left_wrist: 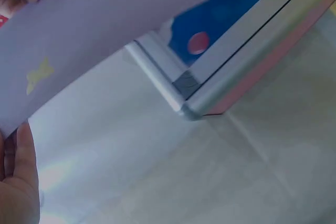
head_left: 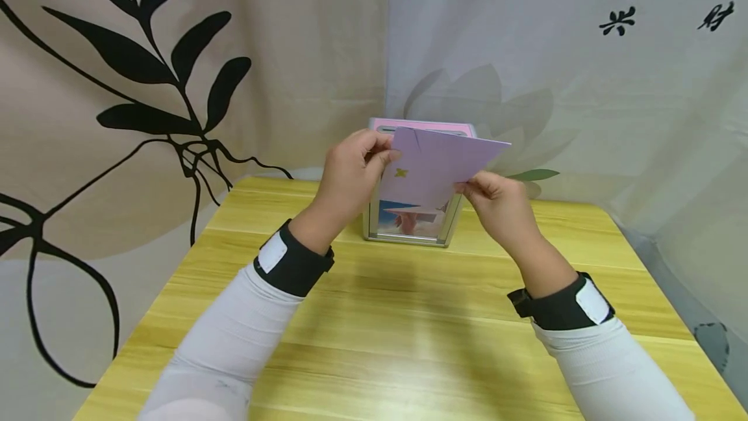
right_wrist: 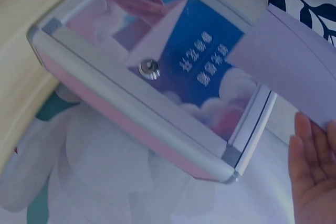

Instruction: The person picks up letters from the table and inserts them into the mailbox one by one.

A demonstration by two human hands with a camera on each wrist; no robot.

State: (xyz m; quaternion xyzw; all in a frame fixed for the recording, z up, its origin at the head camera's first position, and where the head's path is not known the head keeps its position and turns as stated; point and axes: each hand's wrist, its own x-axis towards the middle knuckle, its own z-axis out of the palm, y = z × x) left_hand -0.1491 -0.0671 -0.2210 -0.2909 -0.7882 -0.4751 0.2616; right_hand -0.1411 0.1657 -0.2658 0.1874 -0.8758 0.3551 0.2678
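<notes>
Both hands hold a lilac envelope (head_left: 441, 161) up in front of a box in the head view. A small gold butterfly (head_left: 400, 173) marks its face. My left hand (head_left: 353, 171) pinches the upper left edge between thumb and fingers; my right hand (head_left: 499, 206) pinches the lower right edge. Behind the envelope stands the metal-framed box (head_left: 406, 240) with a pink top and a narrow slot (head_left: 387, 129), partly covered by the envelope. A round lock (right_wrist: 149, 68) shows on its printed blue-and-pink front in the right wrist view.
The box stands near the far edge of a yellow wood-grain table (head_left: 397, 317). Behind it hangs a pale curtain (head_left: 315, 51) with black leaf patterns at the left and dark characters at the upper right.
</notes>
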